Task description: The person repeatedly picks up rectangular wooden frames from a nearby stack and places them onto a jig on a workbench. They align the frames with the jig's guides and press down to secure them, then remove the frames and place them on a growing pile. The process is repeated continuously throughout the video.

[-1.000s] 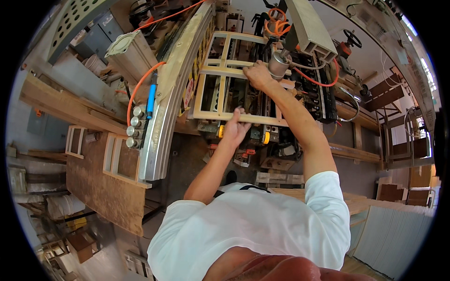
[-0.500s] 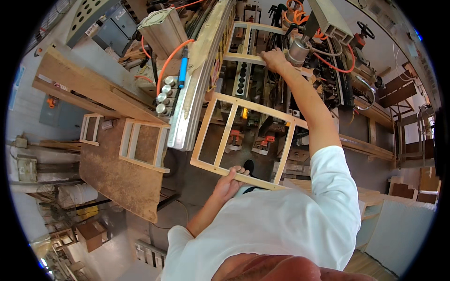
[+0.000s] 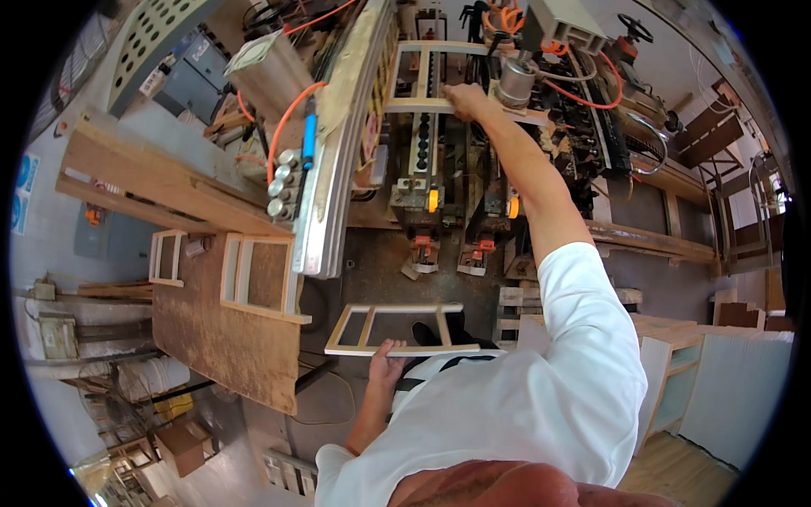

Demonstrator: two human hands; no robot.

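Your left hand [image 3: 387, 362] grips the near rail of a small wooden frame [image 3: 397, 328], held low beside your body. Your right hand [image 3: 463, 100] reaches out, fingers closed on a second frame [image 3: 420, 78] lying on the machine bed [image 3: 439, 182].

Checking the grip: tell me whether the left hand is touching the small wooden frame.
Touching. The head view shows the left hand gripping the near rail of the small wooden frame, fingers wrapped over its edge.

Person wears a white short-sleeved shirt [image 3: 541, 406], lower centre of frame, creased across the shoulders. Both forearms bare. Left hand [image 3: 387, 359] and right hand [image 3: 463, 100] ungloved; no watch or rings visible.
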